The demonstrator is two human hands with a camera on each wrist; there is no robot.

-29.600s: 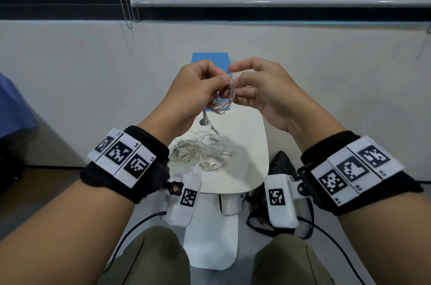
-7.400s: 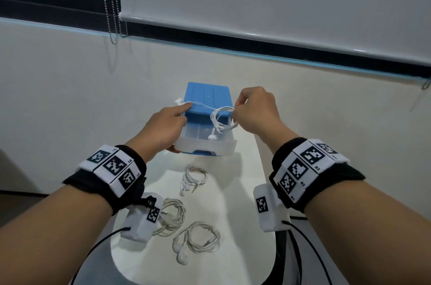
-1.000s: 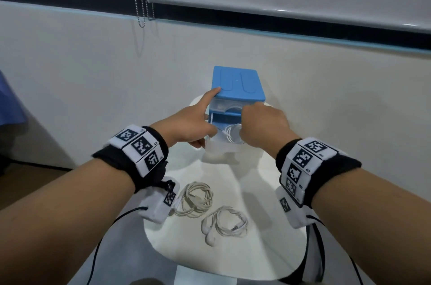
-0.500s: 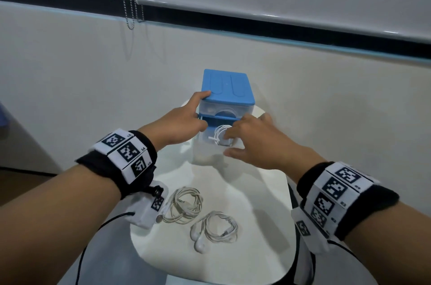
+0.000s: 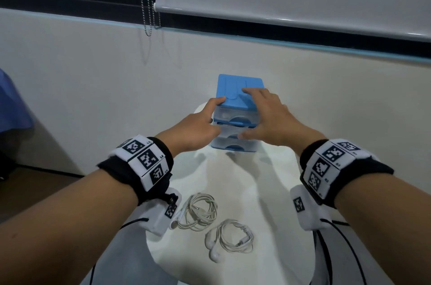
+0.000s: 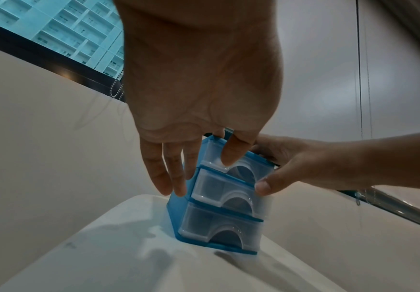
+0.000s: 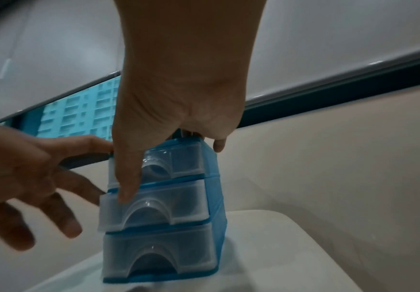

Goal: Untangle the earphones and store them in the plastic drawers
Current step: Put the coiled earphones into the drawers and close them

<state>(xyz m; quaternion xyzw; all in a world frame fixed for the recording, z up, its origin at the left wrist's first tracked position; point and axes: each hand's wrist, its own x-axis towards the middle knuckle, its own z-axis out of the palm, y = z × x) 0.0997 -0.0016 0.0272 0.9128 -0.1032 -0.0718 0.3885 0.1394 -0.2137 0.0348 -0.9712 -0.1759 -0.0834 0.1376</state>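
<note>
Head view, left to right: left hand (image 5: 198, 129) steadies the blue plastic drawers (image 5: 240, 96), fingers (image 6: 165, 177) straight down its left side, thumb on the top drawer front. Right hand (image 5: 270, 117) lies spread over the lid, thumb pressing the middle drawer (image 7: 159, 205), which sticks out slightly. Two coiled earphones (image 5: 198, 211) (image 5: 229, 239) lie on the white surface (image 5: 268, 191), nearer the person.

Glossy blue plastic drawer unit (image 5: 240, 89) with frosted translucent drawers (image 6: 225, 187); smooth white worktop (image 5: 268, 182); rubbery white earphones (image 5: 229, 239)
</note>
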